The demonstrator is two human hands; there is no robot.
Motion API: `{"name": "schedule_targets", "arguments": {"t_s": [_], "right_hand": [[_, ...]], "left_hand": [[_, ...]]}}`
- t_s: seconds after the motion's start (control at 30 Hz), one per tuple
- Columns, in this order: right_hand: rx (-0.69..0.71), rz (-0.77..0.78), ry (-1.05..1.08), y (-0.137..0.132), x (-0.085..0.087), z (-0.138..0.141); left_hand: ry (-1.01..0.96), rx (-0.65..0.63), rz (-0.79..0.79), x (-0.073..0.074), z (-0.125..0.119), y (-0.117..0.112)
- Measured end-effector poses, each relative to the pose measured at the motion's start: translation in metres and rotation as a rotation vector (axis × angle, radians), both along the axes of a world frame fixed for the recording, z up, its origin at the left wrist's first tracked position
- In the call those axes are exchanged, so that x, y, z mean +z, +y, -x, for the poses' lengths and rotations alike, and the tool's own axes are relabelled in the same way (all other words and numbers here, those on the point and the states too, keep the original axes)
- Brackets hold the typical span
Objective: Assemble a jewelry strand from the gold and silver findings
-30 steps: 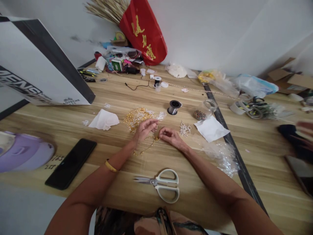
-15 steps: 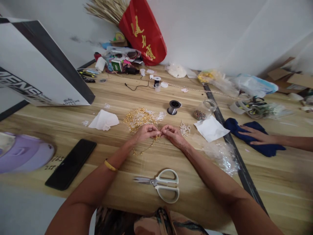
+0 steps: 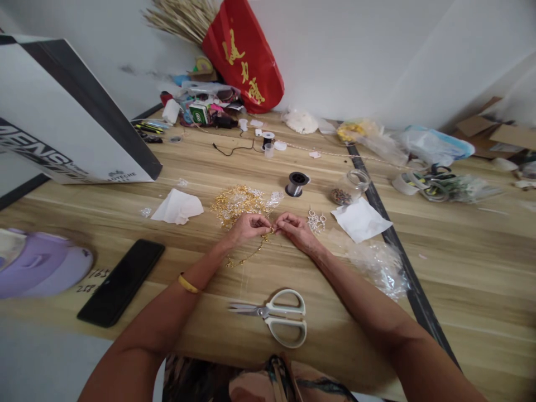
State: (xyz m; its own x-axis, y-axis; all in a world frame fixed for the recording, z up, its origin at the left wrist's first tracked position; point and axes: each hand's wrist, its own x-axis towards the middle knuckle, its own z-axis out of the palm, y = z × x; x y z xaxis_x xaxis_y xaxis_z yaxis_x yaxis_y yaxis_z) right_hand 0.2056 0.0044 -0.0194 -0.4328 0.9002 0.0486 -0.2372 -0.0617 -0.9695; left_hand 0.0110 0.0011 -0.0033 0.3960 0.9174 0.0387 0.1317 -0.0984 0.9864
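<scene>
My left hand (image 3: 248,229) pinches one end of a thin gold beaded chain (image 3: 247,259), whose tail curves down onto the table towards me. Close beside it, my right hand (image 3: 294,228) is closed in a pinch at the same end of the chain; whatever lies between its fingertips is too small to make out. Just beyond both hands spreads a pile of gold and clear beads (image 3: 238,201). A small group of silvery ring-shaped pieces (image 3: 316,221) lies right of my right hand. Nearer me rest scissors (image 3: 268,314) with pale handles, blades pointing left.
Behind the hands stand a wire spool (image 3: 297,184) and a glass jar (image 3: 350,187) with beads inside. White paper (image 3: 362,219) and clear plastic bags (image 3: 383,265) lie to the right. A black phone (image 3: 121,282) and a white-and-black box (image 3: 79,123) are on the left.
The other person's hand and the dark blue cloth at the right have gone out of view. My hands stay almost in place, still pinching at the chain's end.
</scene>
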Motion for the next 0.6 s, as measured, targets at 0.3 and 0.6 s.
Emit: {"name": "schedule_targets", "arguments": {"t_s": [0.3,0.6], "right_hand": [[-0.006,-0.115,-0.116,-0.0044,0.005,0.002],[0.009,-0.11,-0.125,-0.0044,0.0055,0.0032]], "left_hand": [[0.064,0.086,-0.071,0.0054,-0.0042,-0.0034],[-0.081,0.086,0.073,0.0049,-0.0025,-0.0011]]}}
